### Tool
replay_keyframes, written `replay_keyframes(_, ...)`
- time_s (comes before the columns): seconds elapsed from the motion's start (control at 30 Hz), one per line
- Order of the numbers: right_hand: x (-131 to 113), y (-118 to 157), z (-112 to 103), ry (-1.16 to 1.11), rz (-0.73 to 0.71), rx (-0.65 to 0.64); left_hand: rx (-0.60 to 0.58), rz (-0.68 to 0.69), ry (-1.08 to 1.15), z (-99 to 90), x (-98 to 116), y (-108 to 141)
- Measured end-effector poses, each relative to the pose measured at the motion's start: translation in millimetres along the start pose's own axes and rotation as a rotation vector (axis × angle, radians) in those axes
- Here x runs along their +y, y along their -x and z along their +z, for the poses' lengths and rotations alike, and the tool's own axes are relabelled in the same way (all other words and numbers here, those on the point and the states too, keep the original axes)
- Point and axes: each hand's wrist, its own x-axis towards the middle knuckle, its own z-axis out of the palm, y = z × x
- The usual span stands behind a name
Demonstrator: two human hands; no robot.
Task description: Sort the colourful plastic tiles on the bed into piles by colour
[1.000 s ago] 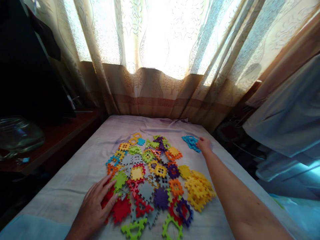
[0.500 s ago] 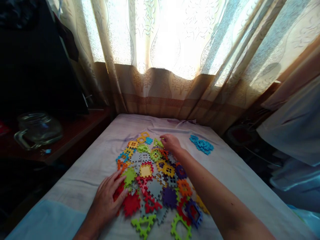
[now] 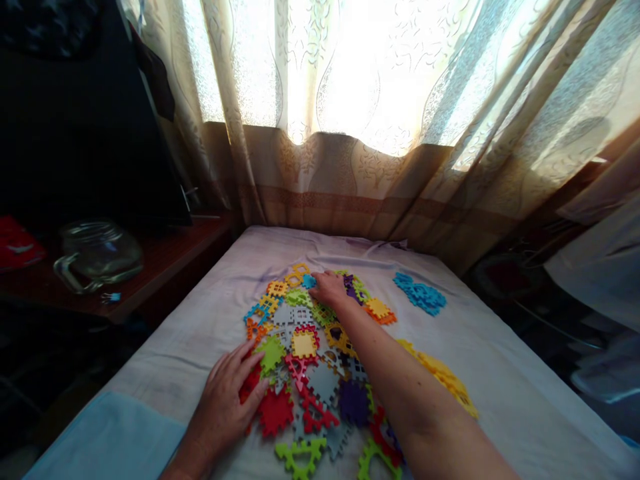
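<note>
A spread of colourful interlocking plastic tiles (image 3: 323,381) with toothed edges covers the middle of the bed sheet. My right hand (image 3: 330,288) is at the far end of the spread, its fingers bent down at a small blue tile (image 3: 309,281); the fingertips are partly hidden. My left hand (image 3: 227,393) lies at the near left edge with its fingers apart, over red tiles (image 3: 276,410) and beside a lime green tile (image 3: 271,352). My right forearm covers part of the spread.
A heap of blue tiles (image 3: 420,293) lies apart at the right, and a row of yellow tiles (image 3: 445,375) is beyond my right forearm. On the dark side table (image 3: 165,270) stand a glass jug (image 3: 100,257) and a dark screen (image 3: 85,133). A curtain (image 3: 320,173) hangs behind.
My right hand has moved left, from the green tile to the small blue one. My left hand stays in place. The view has turned slightly, shifting the scene rightward.
</note>
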Motion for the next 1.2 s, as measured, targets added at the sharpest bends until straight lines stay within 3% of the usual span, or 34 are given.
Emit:
replay_keyframes(0.17, -5.8, -0.5, -2.2, 0.025, 0.006, 0.017, -0.010, -0.024, 0.004, -1.4, 1.5, 0.0)
replay_keyframes(0.3, 10.3, 9.7, -17.8, 0.051, 0.002, 0.083, -0.011, -0.012, -0.006, -0.8, -0.9, 0.1)
replay_keyframes(0.43, 58.6, 30.2, -34.3, 0.118, 0.102, 0.167, -0.022, 0.002, -0.018, 2.6, -6.8, 0.5)
replay_keyframes(0.67, 167.5, 71.3, -39.2, 0.132, 0.507, 0.188, 0.009, 0.068, -0.057, 4.6, -12.8, -1.3)
replay_keyframes(0.8, 200.7, 87.4, -38.5, 0.066, 0.629, 0.223, 0.018, 0.084, -0.067, 4.3, -14.8, -2.1)
replay_keyframes(0.9, 204.1, 93.0, -36.4, 0.038, 0.614, 0.230, 0.013, 0.066, -0.055, 4.9, -15.6, -2.1)
replay_keyframes(1.0, 191.7, 90.9, -35.2, 0.038, 0.556, 0.221, -0.004, 0.044, -0.035, 4.7, -13.7, -2.1)
replay_keyframes(1.1, 163.3, 82.0, -38.8, 0.051, 0.461, 0.245, -0.009, 0.024, -0.015, 3.3, -9.2, -2.2)
replay_keyframes(1.2, 118.5, 70.7, -46.2, 0.057, 0.266, 0.281, -0.016, -0.001, 0.001, 1.2, -3.9, -2.7)
